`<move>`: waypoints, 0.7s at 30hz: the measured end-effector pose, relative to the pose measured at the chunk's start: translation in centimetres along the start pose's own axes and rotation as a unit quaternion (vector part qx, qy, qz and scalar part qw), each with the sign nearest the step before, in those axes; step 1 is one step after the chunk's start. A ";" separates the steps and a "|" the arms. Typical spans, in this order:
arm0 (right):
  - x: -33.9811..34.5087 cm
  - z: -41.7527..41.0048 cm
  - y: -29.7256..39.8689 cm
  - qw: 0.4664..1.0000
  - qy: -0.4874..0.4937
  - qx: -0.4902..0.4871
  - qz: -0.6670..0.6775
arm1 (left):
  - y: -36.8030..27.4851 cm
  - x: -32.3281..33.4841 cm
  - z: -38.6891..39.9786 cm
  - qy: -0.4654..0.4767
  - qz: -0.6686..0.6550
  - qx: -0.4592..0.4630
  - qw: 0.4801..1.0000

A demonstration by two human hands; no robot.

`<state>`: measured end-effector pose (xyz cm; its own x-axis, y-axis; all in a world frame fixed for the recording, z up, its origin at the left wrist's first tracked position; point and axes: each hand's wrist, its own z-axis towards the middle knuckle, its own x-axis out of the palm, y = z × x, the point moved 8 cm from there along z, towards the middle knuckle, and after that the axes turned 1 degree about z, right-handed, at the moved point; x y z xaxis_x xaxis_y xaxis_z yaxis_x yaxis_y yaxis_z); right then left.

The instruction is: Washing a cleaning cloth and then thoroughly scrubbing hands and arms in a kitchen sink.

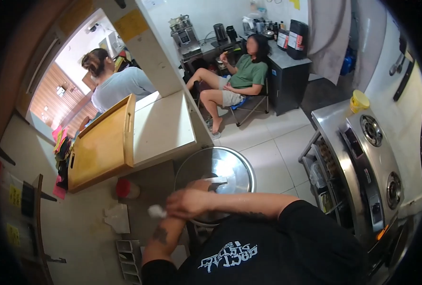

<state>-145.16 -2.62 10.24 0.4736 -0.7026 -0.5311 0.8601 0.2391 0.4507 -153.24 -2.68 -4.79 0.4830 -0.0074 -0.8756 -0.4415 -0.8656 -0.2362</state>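
Observation:
My right hand (pixel 186 203) lies across my left wrist, with a small blurred white wad (pixel 157 211) at its fingertips, apparently pinched there. Behind it, my left hand (pixel 199 185) is partly hidden and reaches over a round stainless steel lid (pixel 237 165); its fingers are not clear. The lid, with a strap-like handle, tops a large round container in front of me. My forearms cross, and the left one bears a dark tattoo.
A wooden tray (pixel 100 151) leans on the white counter (pixel 163 131) at left. A red-lidded jar (pixel 123 188) stands below. A steel two-burner gas stove (pixel 368 167) is at right. One person sits on a folding chair; another is beyond the hatch.

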 end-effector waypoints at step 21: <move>1.8 -5.3 -0.3 0.204 -0.030 0.091 0.974 | -13.5 -13.5 -12.7 -0.124 -0.783 0.355 0.496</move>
<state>-143.56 -0.39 5.32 -0.1253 0.5993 0.7907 -0.9735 0.0793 -0.2143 -144.24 2.79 15.59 0.5847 0.5331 0.6115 0.1309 0.6819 -0.7196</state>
